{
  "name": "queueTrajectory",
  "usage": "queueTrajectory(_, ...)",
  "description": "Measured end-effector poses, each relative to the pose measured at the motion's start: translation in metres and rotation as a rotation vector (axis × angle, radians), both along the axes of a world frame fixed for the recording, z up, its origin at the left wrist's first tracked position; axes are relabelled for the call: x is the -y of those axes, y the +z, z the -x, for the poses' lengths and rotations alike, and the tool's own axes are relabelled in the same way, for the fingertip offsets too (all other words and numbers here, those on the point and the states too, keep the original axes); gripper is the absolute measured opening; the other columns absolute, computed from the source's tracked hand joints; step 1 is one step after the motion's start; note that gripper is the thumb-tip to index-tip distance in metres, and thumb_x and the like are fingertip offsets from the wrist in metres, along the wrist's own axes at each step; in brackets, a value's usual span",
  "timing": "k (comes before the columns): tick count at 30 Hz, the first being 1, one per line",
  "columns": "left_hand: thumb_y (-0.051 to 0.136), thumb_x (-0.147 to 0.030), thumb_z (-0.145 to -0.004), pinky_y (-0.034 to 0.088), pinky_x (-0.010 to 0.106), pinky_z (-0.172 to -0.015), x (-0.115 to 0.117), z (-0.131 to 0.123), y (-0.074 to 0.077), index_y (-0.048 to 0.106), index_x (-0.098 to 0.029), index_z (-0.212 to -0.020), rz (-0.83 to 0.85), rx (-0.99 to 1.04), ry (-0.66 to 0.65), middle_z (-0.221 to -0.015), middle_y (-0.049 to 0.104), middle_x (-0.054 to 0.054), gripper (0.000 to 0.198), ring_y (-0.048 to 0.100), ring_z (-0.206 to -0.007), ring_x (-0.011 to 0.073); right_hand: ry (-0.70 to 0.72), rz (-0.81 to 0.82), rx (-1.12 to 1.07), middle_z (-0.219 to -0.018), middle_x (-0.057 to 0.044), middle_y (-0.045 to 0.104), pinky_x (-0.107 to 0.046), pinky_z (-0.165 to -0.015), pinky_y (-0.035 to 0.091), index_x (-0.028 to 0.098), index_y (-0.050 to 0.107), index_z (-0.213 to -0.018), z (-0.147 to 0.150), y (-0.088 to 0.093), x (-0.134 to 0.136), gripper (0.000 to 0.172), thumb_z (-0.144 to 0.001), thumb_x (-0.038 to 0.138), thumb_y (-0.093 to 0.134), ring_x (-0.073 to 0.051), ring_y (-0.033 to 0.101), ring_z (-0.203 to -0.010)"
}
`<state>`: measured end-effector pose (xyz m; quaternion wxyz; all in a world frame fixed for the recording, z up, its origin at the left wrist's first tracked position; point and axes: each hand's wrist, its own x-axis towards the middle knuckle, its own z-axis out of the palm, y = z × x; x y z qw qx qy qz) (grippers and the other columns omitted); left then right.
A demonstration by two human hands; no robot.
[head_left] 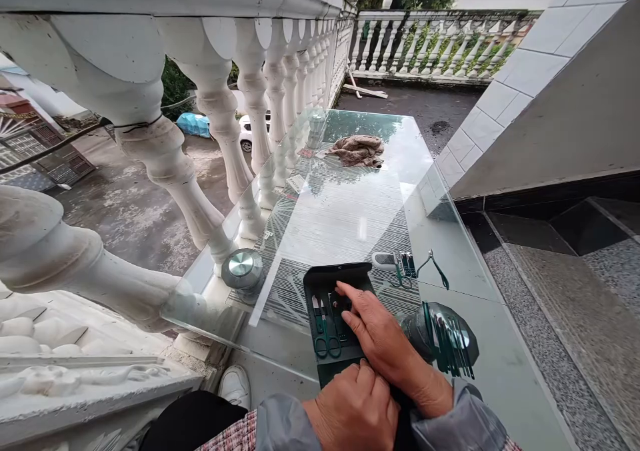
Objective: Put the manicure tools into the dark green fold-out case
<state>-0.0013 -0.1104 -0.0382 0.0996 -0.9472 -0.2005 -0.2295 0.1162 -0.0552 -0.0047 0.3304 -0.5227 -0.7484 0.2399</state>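
The black rectangular tool case [337, 274] holds green-handled steel scissors [327, 346]; beyond the case, a crumpled brown cloth [357, 150]; under it, a stripe-patterned clear glass tabletop [350, 204].

On the tabletop [350, 204], the case [335, 278] lies near, scissors [327, 341] in it; pliers [433, 264] far right of it, disc [243, 268] left, cloth [357, 150] far, balustrade [215, 111] along the left

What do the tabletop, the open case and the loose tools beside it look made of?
The tabletop: clear glass, see-through, with reflections and frosted stripes. The case: dark and matte, probably leatherette or plastic; hard to tell. The loose tools: shiny metal, apparently steel, some with green handles, likely coated.
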Motion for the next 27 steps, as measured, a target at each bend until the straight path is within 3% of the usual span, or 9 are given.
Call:
queueTrajectory(2, 0.048, -0.019, -0.083, 0.03, 0.029, -0.048, 0.0, 0.0, 0.002, 0.049, -0.015, -0.071, -0.006, -0.004, 0.005, -0.065, 0.055, 0.005, 0.012, 0.053, -0.058, 0.0172, 0.0, 0.095, -0.135, -0.108, -0.006, 0.062, -0.034, -0.089, 0.046, 0.022, 0.047, -0.125, 0.002, 0.005, 0.001, 0.037, -0.089, 0.027, 0.039, -0.016, 0.056, -0.099)
queueTrajectory(5, 0.047, -0.019, -0.083, 0.033, 0.03, -0.051, 0.0, 0.0, 0.003, 0.051, -0.014, -0.074, -0.027, -0.011, 0.012, -0.071, 0.058, 0.008, 0.011, 0.056, -0.065, 0.0202, -0.068, 0.244, -0.294, -0.08, -0.001, 0.064, -0.028, -0.072, 0.049, 0.021, 0.052, -0.117, 0.006, 0.011, 0.001, 0.034, -0.09, 0.034, 0.036, -0.013, 0.06, -0.074)
queueTrajectory(8, 0.045, -0.019, -0.084, 0.034, 0.031, -0.052, 0.0, 0.0, 0.002, 0.051, -0.014, -0.077, -0.019, -0.019, 0.007, -0.072, 0.058, 0.008, 0.011, 0.056, -0.065, 0.0202, -0.12, 0.331, -0.238, -0.061, 0.002, 0.059, -0.026, -0.059, 0.047, 0.02, 0.058, -0.106, 0.012, 0.012, -0.002, 0.031, -0.088, 0.037, 0.04, -0.013, 0.056, -0.058)
queueTrajectory(10, 0.044, -0.018, -0.083, 0.032, 0.03, -0.05, 0.001, 0.0, 0.001, 0.05, -0.014, -0.077, -0.004, -0.011, 0.006, -0.069, 0.057, 0.007, 0.01, 0.054, -0.061, 0.0186, -0.118, 0.268, -0.103, -0.067, 0.0, 0.063, -0.028, -0.063, 0.046, 0.021, 0.062, -0.098, 0.017, 0.01, -0.004, 0.025, -0.087, 0.034, 0.044, -0.015, 0.058, -0.063)
queueTrajectory(13, 0.043, -0.016, -0.081, 0.031, 0.03, -0.049, 0.001, 0.002, 0.0, 0.05, -0.014, -0.077, -0.01, 0.038, 0.011, -0.068, 0.056, 0.007, 0.008, 0.052, -0.057, 0.0171, -0.144, 0.037, 0.159, -0.085, -0.005, 0.065, -0.03, -0.071, 0.045, 0.022, 0.064, -0.094, 0.023, 0.007, -0.007, 0.02, -0.086, 0.029, 0.048, -0.018, 0.059, -0.08)
queueTrajectory(18, 0.043, -0.012, -0.076, 0.031, 0.031, -0.049, -0.001, 0.004, 0.001, 0.049, -0.015, -0.073, -0.032, 0.101, 0.017, -0.065, 0.055, 0.005, 0.008, 0.05, -0.054, 0.0162, -0.185, -0.129, 0.439, -0.084, -0.006, 0.062, -0.028, -0.064, 0.043, 0.024, 0.064, -0.099, 0.03, 0.006, -0.011, 0.02, -0.082, 0.027, 0.055, -0.019, 0.057, -0.078)
queueTrajectory(21, 0.044, -0.013, -0.076, 0.033, 0.03, -0.049, -0.001, 0.004, 0.0, 0.049, -0.015, -0.071, -0.046, 0.114, 0.041, -0.062, 0.054, 0.004, 0.007, 0.05, -0.054, 0.0159, -0.18, -0.182, 0.387, -0.081, -0.004, 0.062, -0.027, -0.064, 0.043, 0.023, 0.063, -0.101, 0.034, 0.005, -0.014, 0.023, -0.08, 0.02, 0.054, -0.017, 0.057, -0.076)
queueTrajectory(27, 0.045, -0.013, -0.076, 0.041, 0.031, -0.054, -0.001, 0.004, -0.004, 0.052, -0.013, -0.074, -0.037, 0.085, 0.03, -0.068, 0.059, 0.007, 0.008, 0.057, -0.06, 0.0188, -0.264, -0.356, 0.04, -0.074, -0.003, 0.062, -0.025, -0.062, 0.044, 0.019, 0.064, -0.088, 0.037, 0.015, -0.02, 0.016, -0.08, 0.016, 0.051, -0.013, 0.056, -0.065)
